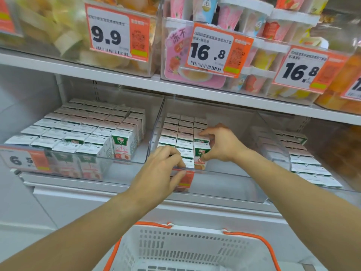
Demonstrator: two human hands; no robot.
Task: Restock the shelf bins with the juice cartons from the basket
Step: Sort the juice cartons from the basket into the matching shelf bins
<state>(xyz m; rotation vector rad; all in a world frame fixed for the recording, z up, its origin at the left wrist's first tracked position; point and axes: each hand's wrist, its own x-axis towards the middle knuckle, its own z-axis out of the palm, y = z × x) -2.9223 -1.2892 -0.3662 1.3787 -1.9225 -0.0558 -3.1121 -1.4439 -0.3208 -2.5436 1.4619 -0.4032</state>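
White retail shelving (136,83) fills the view, two tiers: the upper carries clear tubs of fruit cups behind orange price tags (117,30), the lower holds three clear bins set side by side so each product keeps its own lane. Left bin (154,124): nearly full, juice cartons (78,132) packed upright in tight rows, tops level, one printed face turned forward at the front right corner, a gap left beside it. Middle bin (224,178): part-filled, cartons three across against the left wall, the right side bare, which suggests this is the lane being restocked. Right bin (273,133): rows of the same cartons, seen through its wall. Basket (195,249), white with orange handles, sits below the shelf within easy reach; what shows of its floor looks empty, so the job is judged close to done. Left hand (162,173): fingers curled down over the bin's front lip onto the front row of cartons, apparently steadying or squaring them; whether it grips one cannot be told. Right hand (220,143): thumb and fingers pinching the front carton (201,153) of the third column, seemingly seating it flush with its neighbours
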